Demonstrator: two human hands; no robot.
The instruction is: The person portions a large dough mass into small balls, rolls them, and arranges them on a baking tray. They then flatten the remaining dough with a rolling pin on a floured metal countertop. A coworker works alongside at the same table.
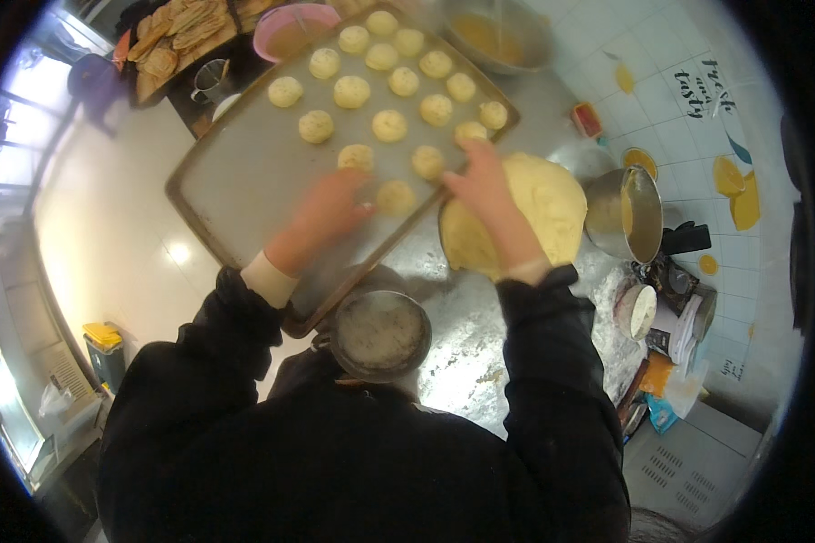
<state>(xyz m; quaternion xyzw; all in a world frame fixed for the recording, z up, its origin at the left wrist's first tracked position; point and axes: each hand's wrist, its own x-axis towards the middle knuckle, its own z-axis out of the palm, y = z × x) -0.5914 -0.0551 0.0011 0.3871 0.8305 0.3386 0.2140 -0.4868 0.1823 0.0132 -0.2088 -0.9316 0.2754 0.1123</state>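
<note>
A large metal baking tray lies tilted before me, bearing rows of round, speckled dough balls. My left hand, blurred by motion, is over the tray with its fingertips at a dough ball. Close to its thumb sits another, blurred dough ball. Across the tray's right edge reaches my right hand, thumb and fingers apart, fingertips at a dough ball. Whether they press on it cannot be told. Beneath my right wrist rests a big mass of yellow dough.
A round metal pan with pale powdery contents stands close to my body. To the right are a steel bowl and a floury metal worktop. Behind the tray stand a pink basin and a large metal bowl.
</note>
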